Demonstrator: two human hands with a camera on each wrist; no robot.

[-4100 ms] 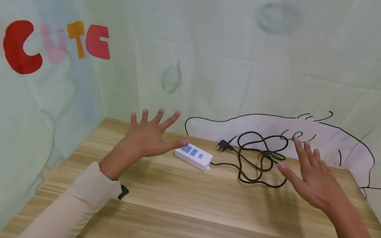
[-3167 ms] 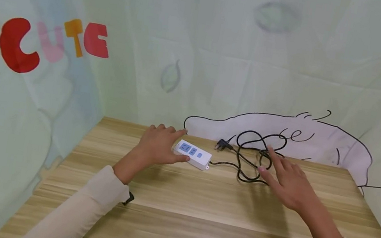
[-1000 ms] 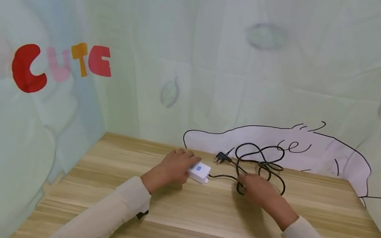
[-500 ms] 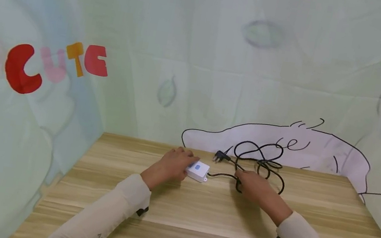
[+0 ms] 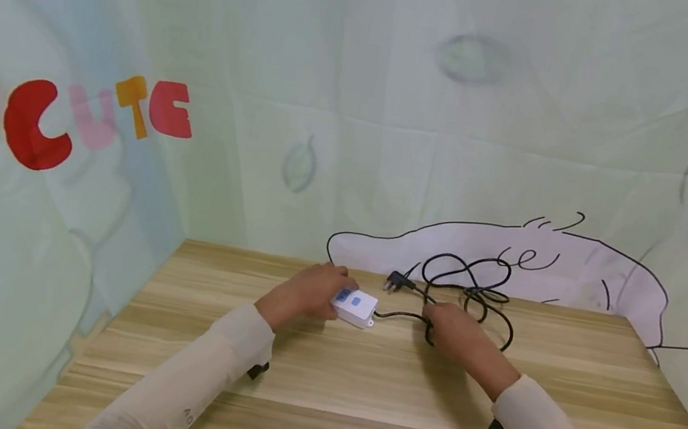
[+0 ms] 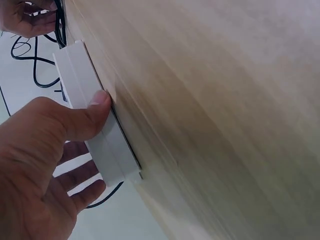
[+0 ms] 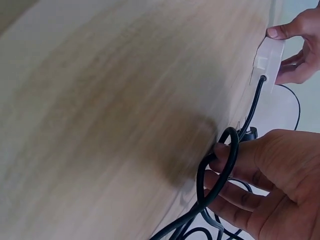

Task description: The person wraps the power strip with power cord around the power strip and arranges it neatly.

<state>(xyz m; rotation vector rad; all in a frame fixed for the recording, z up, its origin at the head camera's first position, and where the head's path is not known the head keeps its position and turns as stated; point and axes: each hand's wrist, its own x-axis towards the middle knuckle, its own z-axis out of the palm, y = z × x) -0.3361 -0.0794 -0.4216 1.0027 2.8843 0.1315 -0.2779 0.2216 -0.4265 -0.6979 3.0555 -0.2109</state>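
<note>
"White power strip [image 5: 358, 313], first of all. Whereabouts?"

"Near the back of the tabletop [image 5: 358, 382], close to the middle. Flat on it or slightly raised? Impossible to tell."

"And gripped?"

"Yes, by the left hand [image 5: 310, 292], over the left end, with thumb along the near side and the other fingers round the far side. On top, a blue switch [image 5: 356, 301] in plain sight."

"Over at the right hand [image 5: 455, 330]?"

"Just right of the power strip, with fingers curled round the black cord [image 7: 225, 175]; across them, a loop."

"Joined to the power strip?"

"At the right end, then past the right hand into loose, tangled loops by the backdrop [image 5: 276, 46]."

"And the plug [image 5: 399, 281]?"

"Black, behind and between the two hands, near the power strip but apart from it, with prongs showing."

"Round about?"

"Pale sleeves [image 5: 183, 377] on both arms; to the left, on the backdrop, coloured letters [image 5: 32, 135] reading CUTE."
</note>
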